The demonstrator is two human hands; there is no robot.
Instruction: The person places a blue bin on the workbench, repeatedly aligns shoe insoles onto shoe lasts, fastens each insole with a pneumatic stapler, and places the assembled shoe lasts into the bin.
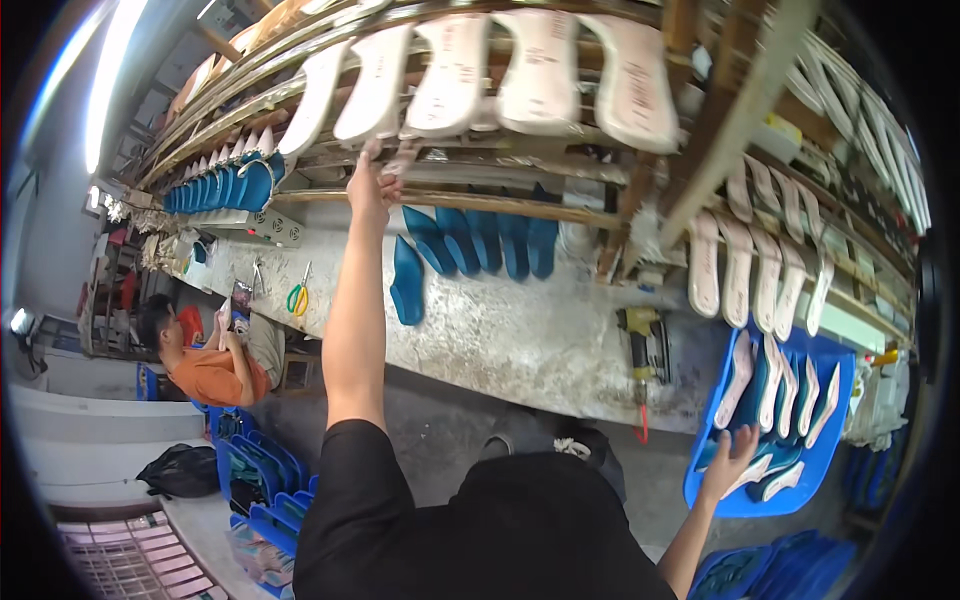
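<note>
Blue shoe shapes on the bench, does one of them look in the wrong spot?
Yes, one blue shape looks a bit odd. It sits apart at the left, nearer the bench's front edge, while the other blue shapes stand close together in a row. None looks clearly broken.
</note>
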